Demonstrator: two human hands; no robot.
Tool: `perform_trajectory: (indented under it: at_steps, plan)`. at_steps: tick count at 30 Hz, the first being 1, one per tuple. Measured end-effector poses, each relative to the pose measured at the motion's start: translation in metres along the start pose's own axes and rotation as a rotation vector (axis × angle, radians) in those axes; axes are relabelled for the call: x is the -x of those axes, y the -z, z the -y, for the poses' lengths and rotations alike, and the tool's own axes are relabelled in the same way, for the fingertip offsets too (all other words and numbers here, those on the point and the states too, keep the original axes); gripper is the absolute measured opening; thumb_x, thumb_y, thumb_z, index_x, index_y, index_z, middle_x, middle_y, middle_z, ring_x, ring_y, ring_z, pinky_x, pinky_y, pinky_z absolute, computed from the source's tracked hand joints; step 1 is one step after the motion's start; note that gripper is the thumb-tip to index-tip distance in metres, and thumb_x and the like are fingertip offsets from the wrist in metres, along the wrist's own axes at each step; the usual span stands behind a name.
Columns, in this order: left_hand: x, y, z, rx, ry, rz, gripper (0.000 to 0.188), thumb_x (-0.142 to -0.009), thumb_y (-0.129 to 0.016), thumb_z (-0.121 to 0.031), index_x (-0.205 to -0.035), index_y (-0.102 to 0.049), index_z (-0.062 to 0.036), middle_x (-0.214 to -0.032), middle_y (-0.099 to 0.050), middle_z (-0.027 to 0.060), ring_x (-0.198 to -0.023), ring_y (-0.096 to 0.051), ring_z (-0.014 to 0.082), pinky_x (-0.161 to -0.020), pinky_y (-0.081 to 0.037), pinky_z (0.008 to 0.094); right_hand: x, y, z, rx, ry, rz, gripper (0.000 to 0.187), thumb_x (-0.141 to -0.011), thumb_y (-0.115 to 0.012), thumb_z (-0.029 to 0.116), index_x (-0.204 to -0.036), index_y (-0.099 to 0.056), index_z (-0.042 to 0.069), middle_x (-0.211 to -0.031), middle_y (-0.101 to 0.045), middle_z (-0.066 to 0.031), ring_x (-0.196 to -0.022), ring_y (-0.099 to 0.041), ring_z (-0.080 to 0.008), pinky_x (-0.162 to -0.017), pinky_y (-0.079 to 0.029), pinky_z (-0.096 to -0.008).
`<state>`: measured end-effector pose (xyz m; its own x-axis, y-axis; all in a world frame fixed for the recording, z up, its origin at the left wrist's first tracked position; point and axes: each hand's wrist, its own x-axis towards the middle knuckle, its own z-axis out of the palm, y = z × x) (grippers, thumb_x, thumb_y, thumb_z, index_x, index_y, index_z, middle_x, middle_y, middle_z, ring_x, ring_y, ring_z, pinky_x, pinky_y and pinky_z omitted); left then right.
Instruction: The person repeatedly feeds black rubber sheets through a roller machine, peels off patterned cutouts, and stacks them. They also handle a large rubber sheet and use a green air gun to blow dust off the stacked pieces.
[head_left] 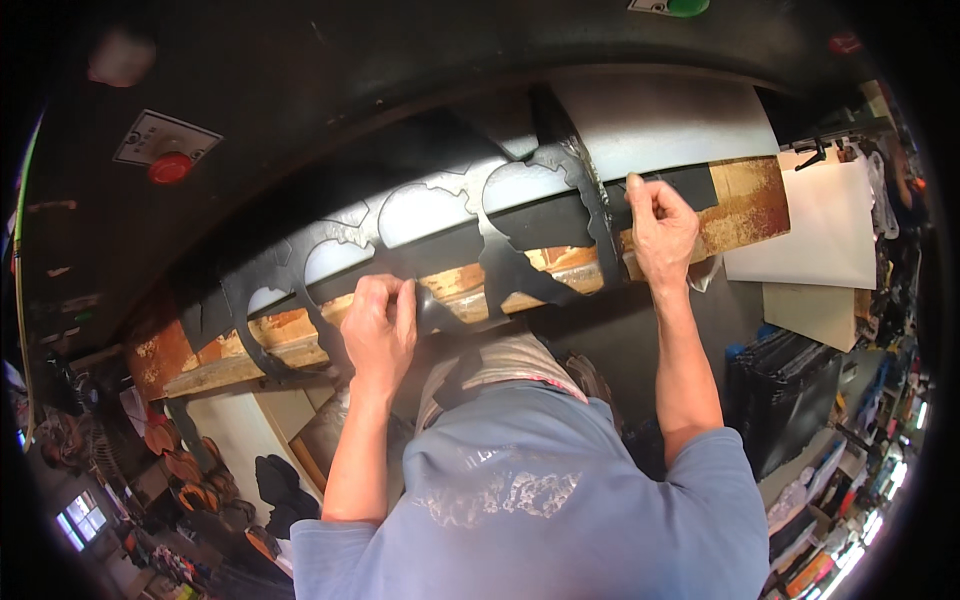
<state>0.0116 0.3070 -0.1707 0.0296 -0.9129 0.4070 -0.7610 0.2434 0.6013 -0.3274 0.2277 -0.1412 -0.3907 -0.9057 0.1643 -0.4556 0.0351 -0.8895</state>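
A thin black sheet with rows of rounded cut-out holes drapes over the front edge of a worn wooden board. Its narrow strips hang down past the edge toward my body. My left hand is closed, thumb against fingers, on the sheet's near edge, left of the middle. Toward the sheet's right end, my right hand is raised with thumb and forefinger pinched at its side strip. My fingers hide the exact places of contact. Through the holes shows a pale, shiny surface and another dark layer on the board.
A dark machine body with a red button and a green button overhangs the board. A whitish metal plate lies at the back right. Right of the board are white panels and a stack of black sheets.
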Motion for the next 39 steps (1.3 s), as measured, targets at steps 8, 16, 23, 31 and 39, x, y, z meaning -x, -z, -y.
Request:
perform_trajectory:
  at_steps: [8,16,23,31,39]
  plan:
    - [0.04,-0.007,0.019,0.063,0.108,0.138,0.02,-0.09,-0.08,-0.002,-0.098,-0.062,-0.0036,-0.093,-0.069,0.0125,-0.074,-0.068,0.028,-0.066,-0.055,0.0363,-0.042,-0.11,0.012,0.126,0.511,0.417,0.076,-0.082,-0.088,0.043,-0.142,-0.063,0.003,-0.146,-0.053,-0.0303,-0.133,-0.058,-0.044,-0.115,-0.048,-0.0468]
    - [0.014,0.012,0.029,0.218,0.166,0.295,0.016,-0.092,-0.078,0.0,-0.097,-0.064,-0.0036,-0.093,-0.071,0.013,-0.078,-0.07,0.0279,-0.07,-0.056,0.0352,-0.056,-0.145,0.02,0.116,0.461,0.424,0.076,-0.072,-0.087,0.024,-0.143,-0.066,0.007,-0.156,-0.05,-0.027,-0.146,-0.047,-0.0396,-0.121,-0.043,-0.0487]
    - [-0.005,0.055,0.031,0.591,0.592,0.288,0.005,-0.101,-0.069,0.0,-0.106,-0.071,0.0012,-0.099,-0.073,0.0093,-0.089,-0.071,0.016,-0.082,-0.058,0.0321,-0.086,-0.09,0.026,-0.735,-0.048,0.401,0.071,-0.086,-0.083,0.004,-0.151,-0.055,-0.006,-0.148,-0.062,-0.0147,-0.13,-0.062,-0.0217,-0.108,-0.051,-0.0341]
    - [-0.011,0.117,0.056,0.875,1.063,-0.185,0.046,-0.112,-0.058,-0.017,-0.149,-0.052,0.0088,-0.151,-0.058,0.023,-0.134,-0.063,0.0294,-0.114,-0.052,0.0388,-0.067,-0.048,-0.012,0.456,0.434,0.208,0.062,-0.085,-0.081,0.01,-0.144,-0.064,0.002,-0.153,-0.056,-0.0196,-0.14,-0.055,-0.0342,-0.119,-0.043,-0.0426]
    - [-0.023,0.139,0.087,0.777,1.065,-0.295,0.06,-0.109,-0.065,-0.019,-0.155,-0.041,0.0114,-0.137,-0.062,0.0207,-0.116,-0.073,0.0272,-0.102,-0.06,0.0363,-0.038,-0.149,0.075,0.066,0.607,0.525,0.038,-0.09,-0.083,0.008,-0.126,-0.072,0.001,-0.121,-0.073,-0.0154,-0.112,-0.071,-0.0281,-0.099,-0.055,-0.0368]
